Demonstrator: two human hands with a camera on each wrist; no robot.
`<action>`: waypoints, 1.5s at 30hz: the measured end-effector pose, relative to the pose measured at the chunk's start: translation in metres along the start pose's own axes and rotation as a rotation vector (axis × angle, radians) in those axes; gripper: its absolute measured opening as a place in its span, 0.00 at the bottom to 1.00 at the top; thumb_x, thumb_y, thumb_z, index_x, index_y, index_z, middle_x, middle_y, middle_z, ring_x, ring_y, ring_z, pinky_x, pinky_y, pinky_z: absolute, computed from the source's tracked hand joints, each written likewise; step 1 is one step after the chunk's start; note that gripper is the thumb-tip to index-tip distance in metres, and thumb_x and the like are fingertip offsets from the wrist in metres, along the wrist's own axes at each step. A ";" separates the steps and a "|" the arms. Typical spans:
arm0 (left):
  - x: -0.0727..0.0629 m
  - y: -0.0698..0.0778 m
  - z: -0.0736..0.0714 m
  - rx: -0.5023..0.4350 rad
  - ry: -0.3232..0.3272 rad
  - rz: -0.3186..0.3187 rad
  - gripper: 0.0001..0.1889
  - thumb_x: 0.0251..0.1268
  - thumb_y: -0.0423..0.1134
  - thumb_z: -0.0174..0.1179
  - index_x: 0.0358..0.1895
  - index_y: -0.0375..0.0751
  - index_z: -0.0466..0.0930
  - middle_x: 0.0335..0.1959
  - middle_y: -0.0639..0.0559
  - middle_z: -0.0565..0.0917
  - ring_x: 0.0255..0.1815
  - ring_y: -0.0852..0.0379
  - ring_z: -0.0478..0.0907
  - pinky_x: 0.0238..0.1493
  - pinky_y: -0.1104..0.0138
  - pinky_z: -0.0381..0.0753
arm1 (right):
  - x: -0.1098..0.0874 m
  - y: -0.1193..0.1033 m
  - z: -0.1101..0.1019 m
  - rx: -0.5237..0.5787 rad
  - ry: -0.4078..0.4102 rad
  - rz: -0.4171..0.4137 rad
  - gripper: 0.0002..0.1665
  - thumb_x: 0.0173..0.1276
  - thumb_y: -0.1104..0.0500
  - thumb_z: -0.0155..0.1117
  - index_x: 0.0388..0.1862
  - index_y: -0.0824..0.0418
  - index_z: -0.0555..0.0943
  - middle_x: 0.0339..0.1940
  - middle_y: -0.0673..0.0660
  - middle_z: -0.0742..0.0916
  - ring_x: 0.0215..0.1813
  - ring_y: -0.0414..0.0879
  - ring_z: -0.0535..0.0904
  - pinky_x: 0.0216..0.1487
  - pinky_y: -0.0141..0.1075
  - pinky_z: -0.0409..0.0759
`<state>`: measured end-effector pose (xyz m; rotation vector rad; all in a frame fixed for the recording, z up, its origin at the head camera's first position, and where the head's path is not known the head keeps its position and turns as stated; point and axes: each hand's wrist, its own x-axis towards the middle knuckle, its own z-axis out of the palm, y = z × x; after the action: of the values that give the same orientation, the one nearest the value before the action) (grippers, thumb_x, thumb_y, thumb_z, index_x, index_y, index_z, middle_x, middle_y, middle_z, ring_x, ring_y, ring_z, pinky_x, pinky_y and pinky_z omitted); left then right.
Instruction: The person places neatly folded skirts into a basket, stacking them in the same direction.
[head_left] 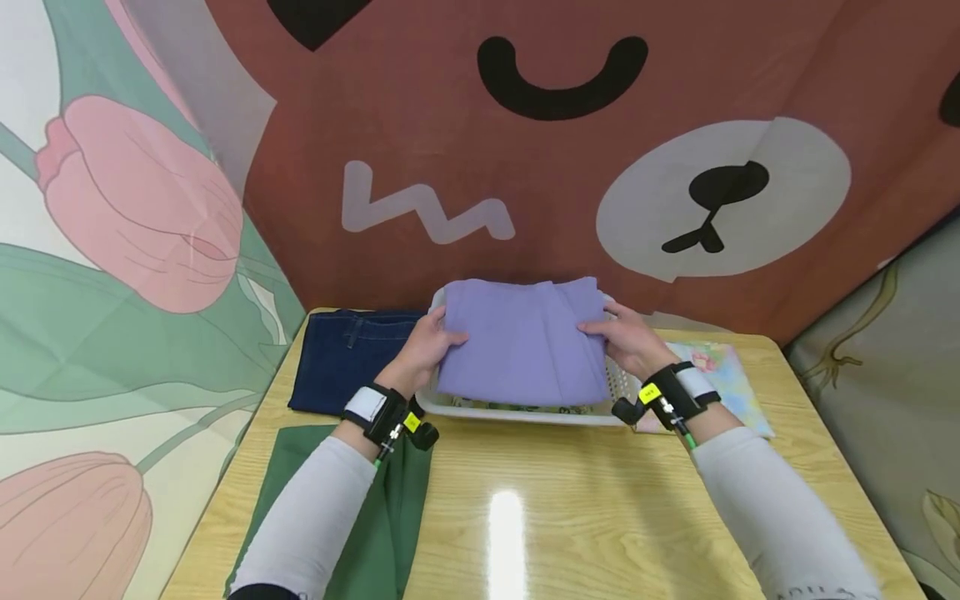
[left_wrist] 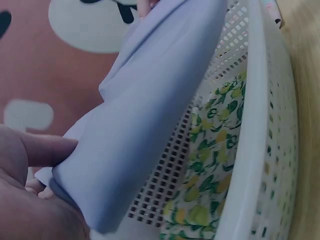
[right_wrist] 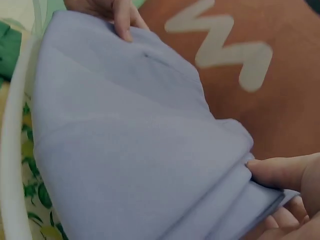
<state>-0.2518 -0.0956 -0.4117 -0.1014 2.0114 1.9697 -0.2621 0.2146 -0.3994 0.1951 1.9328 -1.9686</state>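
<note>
A folded purple cloth (head_left: 525, 346) hangs over a white basket (head_left: 525, 416), long axis running left to right. The left hand (head_left: 425, 343) and right hand (head_left: 632, 340) pinch its opposite ends.

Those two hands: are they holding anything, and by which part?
A folded purple cloth: the left hand pinches its left edge, the right hand its right edge.

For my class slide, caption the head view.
Left hand and right hand hold a folded purple cloth above white basket.
</note>
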 end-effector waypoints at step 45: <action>-0.006 -0.040 0.043 0.819 0.214 0.166 0.26 0.62 0.23 0.52 0.66 0.25 0.68 0.64 0.30 0.74 0.67 0.38 0.70 0.70 0.51 0.72 | -0.011 0.042 -0.012 -0.544 -0.009 -0.027 0.46 0.73 0.61 0.57 0.78 0.74 0.44 0.77 0.78 0.57 0.77 0.71 0.55 0.75 0.59 0.62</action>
<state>-0.2271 -0.0559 -0.4484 0.0523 2.8735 1.0978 -0.2392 0.2292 -0.4351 0.0121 2.3842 -1.3809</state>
